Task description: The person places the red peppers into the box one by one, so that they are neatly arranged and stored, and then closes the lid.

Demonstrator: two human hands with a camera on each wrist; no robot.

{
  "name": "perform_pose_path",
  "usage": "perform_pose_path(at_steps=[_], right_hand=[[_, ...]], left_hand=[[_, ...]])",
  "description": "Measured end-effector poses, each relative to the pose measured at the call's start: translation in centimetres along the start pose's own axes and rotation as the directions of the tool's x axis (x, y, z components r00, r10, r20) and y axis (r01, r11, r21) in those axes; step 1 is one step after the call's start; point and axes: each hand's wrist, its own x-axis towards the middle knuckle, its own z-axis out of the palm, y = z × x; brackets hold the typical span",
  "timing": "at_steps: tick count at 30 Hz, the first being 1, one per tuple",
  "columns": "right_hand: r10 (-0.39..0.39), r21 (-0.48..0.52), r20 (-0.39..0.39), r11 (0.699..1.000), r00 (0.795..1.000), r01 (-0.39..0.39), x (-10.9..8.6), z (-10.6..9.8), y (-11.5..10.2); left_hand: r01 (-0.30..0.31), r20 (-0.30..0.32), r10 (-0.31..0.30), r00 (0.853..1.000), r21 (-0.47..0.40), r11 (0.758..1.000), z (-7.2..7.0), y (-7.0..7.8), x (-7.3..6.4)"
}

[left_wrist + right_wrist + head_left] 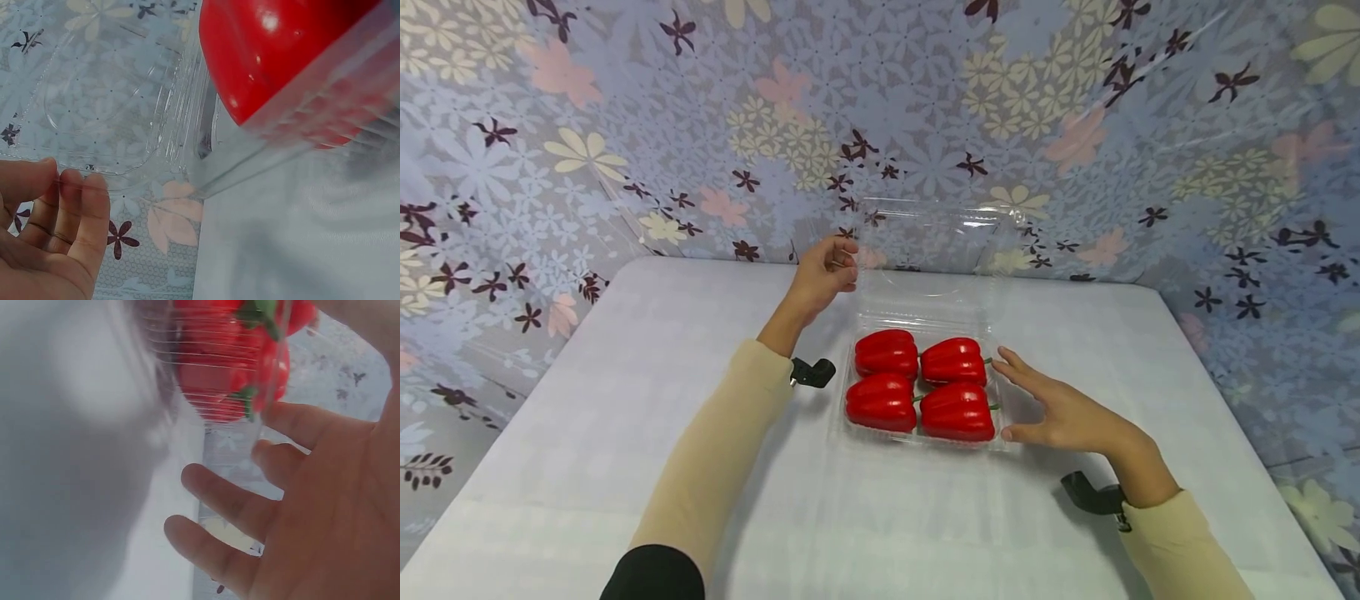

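Note:
A clear plastic clamshell box (842, 429) sits on the white table with several glossy red bell peppers (957, 412) in its base, their green stems toward the right. Its transparent lid (925, 250) stands raised at the back. At the lid's left edge is my left hand (820, 271); in the left wrist view, this hand (59, 244) pinches the lid's rim between thumb and fingertips. My right hand (1067, 412) is at the base's right side, thumb and fingers spread. In the right wrist view, that hand (312, 506) has its fingers extended beside the ribbed wall.
A white cloth (587, 417) covers the table. Behind it and along the sides hangs a floral-patterned sheet (910, 108), close behind the raised lid. Black wrist-worn devices (812, 372) are on both wrists.

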Motion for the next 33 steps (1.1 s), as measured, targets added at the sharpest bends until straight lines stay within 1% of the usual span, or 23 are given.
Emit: perform_pose_path(at_steps=[1,3,5,6,7,9,10,11,12,13,14,17,19,20,23,27,29,31,33], right_hand=[[0.005,-0.006,-0.011,1.0,1.0,-0.005,0.1,-0.2,0.0],[0.017,-0.011,-0.061,1.0,0.998,-0.018,0.3,-0.8,0.2],[0.038,-0.012,-0.148,0.999,0.988,-0.04,0.6,-1.6,0.4],[0.051,-0.006,-0.202,0.999,0.978,-0.053,0.8,-2.1,0.6],[0.068,0.002,-0.259,0.998,0.963,-0.07,1.1,-2.5,0.8],[0.103,0.04,-0.362,0.995,0.926,-0.095,1.9,-3.5,1.2],[0.131,0.065,-0.399,0.991,0.907,-0.115,2.4,-4.0,1.4],[0.153,0.095,-0.424,0.988,0.893,-0.124,2.9,-4.4,1.6],[0.172,0.132,-0.438,0.983,0.883,-0.127,3.5,-4.9,1.8],[0.193,0.177,-0.441,0.976,0.876,-0.126,4.2,-5.3,2.0],[0.207,0.223,-0.438,0.968,0.875,-0.117,4.8,-5.6,2.1],[0.231,0.346,-0.408,0.934,0.883,-0.085,6.6,-6.4,2.2],[0.241,0.407,-0.399,0.911,0.885,-0.064,7.7,-6.6,2.1],[0.239,0.423,-0.401,0.905,0.884,-0.052,8.2,-6.6,2.0],[0.244,0.446,-0.438,0.895,0.865,-0.027,9.6,-6.2,1.6],[0.253,0.463,-0.514,0.886,0.82,0.017,10.7,-5.6,1.5],[0.254,0.471,-0.536,0.882,0.805,0.036,10.8,-5.4,1.5],[0.254,0.471,-0.547,0.881,0.798,0.043,10.8,-5.3,1.5],[0.252,0.471,-0.547,0.881,0.798,0.045,10.8,-5.2,1.5]], left_hand=[[0.002,-0.002,-0.002,1.0,-0.001,1.0,0.0,0.0,0.0],[0.004,-0.009,-0.004,1.0,0.0,1.0,0.0,-0.1,0.0],[-0.001,-0.013,0.001,1.0,-0.005,1.0,0.1,-0.1,0.0],[-0.005,-0.012,0.004,1.0,-0.008,1.0,0.2,-0.2,0.1],[-0.01,-0.009,0.01,1.0,-0.01,1.0,0.3,-0.2,0.1],[-0.021,-0.005,0.021,1.0,-0.005,1.0,0.4,-0.3,0.2],[-0.028,-0.004,0.028,1.0,-0.002,1.0,0.5,-0.3,0.3],[-0.032,-0.005,0.032,0.999,0.001,0.999,0.5,-0.3,0.3],[-0.036,-0.009,0.036,0.999,0.003,0.999,0.5,-0.2,0.3],[-0.038,-0.016,0.038,0.999,0.007,0.999,0.5,-0.2,0.2],[-0.039,-0.022,0.039,0.999,0.009,0.999,0.4,-0.2,0.2],[-0.037,-0.029,0.037,0.999,0.009,0.999,0.3,-0.2,0.1],[-0.034,-0.024,0.035,0.999,0.01,0.999,0.2,-0.2,0.1],[-0.034,-0.022,0.034,0.999,0.008,0.999,0.2,-0.1,0.1],[-0.033,-0.021,0.033,0.999,-0.004,0.999,0.0,-0.1,0.1],[-0.023,-0.017,0.022,1.0,-0.017,1.0,-0.1,-0.1,0.1],[-0.008,-0.013,0.008,1.0,-0.003,1.0,-0.1,0.0,0.1],[0.022,-0.014,-0.021,1.0,0.032,0.999,-0.1,0.2,0.0],[0.067,-0.017,-0.066,0.998,0.068,0.995,-0.1,0.7,0.0]])
